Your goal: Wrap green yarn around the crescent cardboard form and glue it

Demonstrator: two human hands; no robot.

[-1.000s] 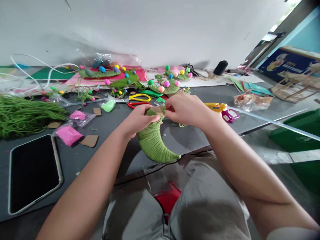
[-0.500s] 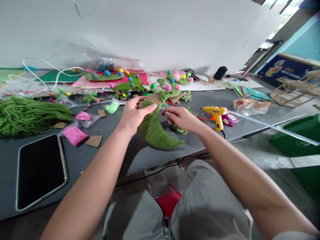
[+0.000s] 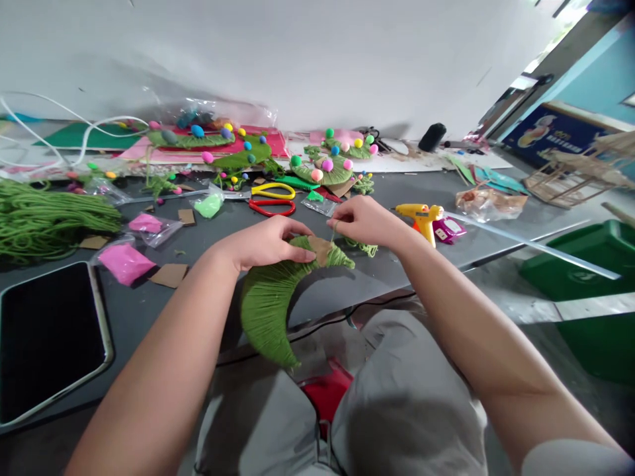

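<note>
A cardboard crescent wrapped in green yarn [image 3: 270, 297] hangs over the front edge of the table, with a patch of bare brown cardboard near its upper right tip. My left hand [image 3: 270, 244] grips it there, thumb on the near face and fingers behind. Just right of the tip, my right hand [image 3: 360, 221] pinches a green yarn strand [image 3: 335, 228] that leads down to the crescent. A small heap of loose green yarn [image 3: 364, 247] lies beneath that hand. Behind both hands rest scissors [image 3: 272, 199] with yellow and red handles.
Left on the table [image 3: 208, 231] are a tablet [image 3: 52, 337], a green yarn bundle [image 3: 54, 218] and pink packets [image 3: 126, 261]. A yellow glue gun [image 3: 421, 218] lies at the right. Pom-pom-topped green pieces [image 3: 327, 170] line the back. A green bin [image 3: 585, 264] stands beyond the right edge.
The crescent has come lower and nearer, swinging so its bare patch and upper tip point right. My right hand has lifted slightly with the yarn. The scissors behind are now uncovered.
</note>
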